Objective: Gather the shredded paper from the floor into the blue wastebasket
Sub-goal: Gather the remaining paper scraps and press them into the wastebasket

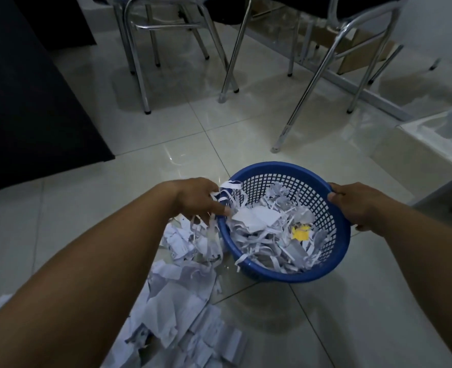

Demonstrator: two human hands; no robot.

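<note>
both hands are at the blue wastebasket (336, 251), one on each side. left hand (197, 199) has its fingers curled round a bunch of shredded paper (221, 201) right at the basket's left rim, with strips trailing down from the fist and over the edge. right hand (357, 205) grips the right rim, fingers wrapped over the edge, and the basket sits tilted toward the left.

inside the basket lies a heap of white strips and torn sheets, with one yellow scrap (301, 233) among them near the right wall. more paper lies on the floor (352, 314) in a loose pile (182, 301) just left of the basket and below the left forearm, reaching down to the bottom edge of the view; some pieces show printed text.

beyond the basket, chrome chair legs (230, 65) stand on the glossy tiles. a dark cabinet (28, 102) fills the left side, and a pale box (418, 139) sits at the right edge.
</note>
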